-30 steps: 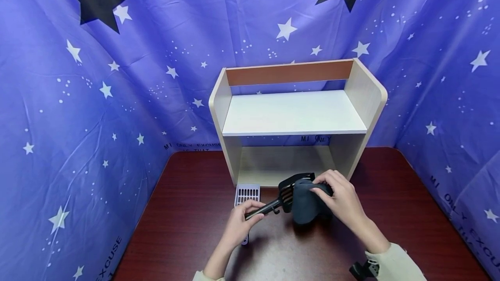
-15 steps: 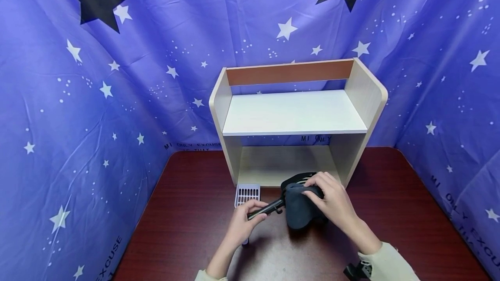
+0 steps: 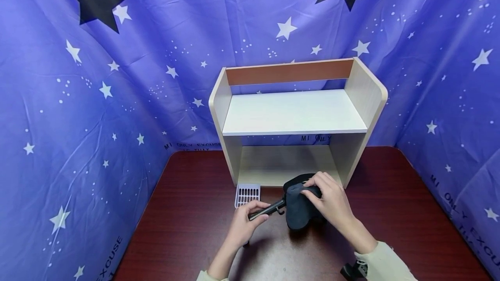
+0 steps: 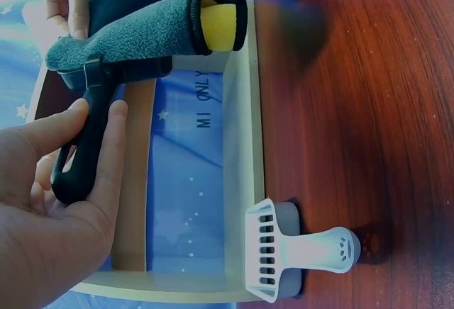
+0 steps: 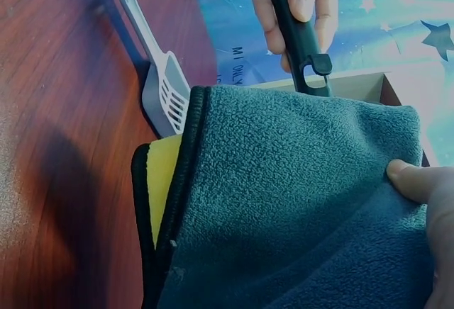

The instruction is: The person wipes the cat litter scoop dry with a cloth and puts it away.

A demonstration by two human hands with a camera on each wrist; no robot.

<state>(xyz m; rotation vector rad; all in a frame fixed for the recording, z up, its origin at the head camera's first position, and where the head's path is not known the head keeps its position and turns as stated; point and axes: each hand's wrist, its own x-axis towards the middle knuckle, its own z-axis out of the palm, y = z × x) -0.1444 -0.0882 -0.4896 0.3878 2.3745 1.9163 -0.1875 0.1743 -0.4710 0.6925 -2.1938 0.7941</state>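
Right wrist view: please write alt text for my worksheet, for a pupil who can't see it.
A yellow-lined, black-edged teal cloth fills the foreground, held at the picture's right by the right hand. Behind it, the left hand grips a black handle; to the left, a pale slotted scoop lies on the reddish tabletop.

Starry blue curtain [image 3: 168,25]; red-brown table [image 3: 187,194]

The left hand [image 3: 242,222] grips; the right hand [image 3: 332,199] pinches.

Reddish-brown table [image 3: 187,211], shelf unit [image 3: 293,114] atop, pale slotted scoop [image 4: 301,249]
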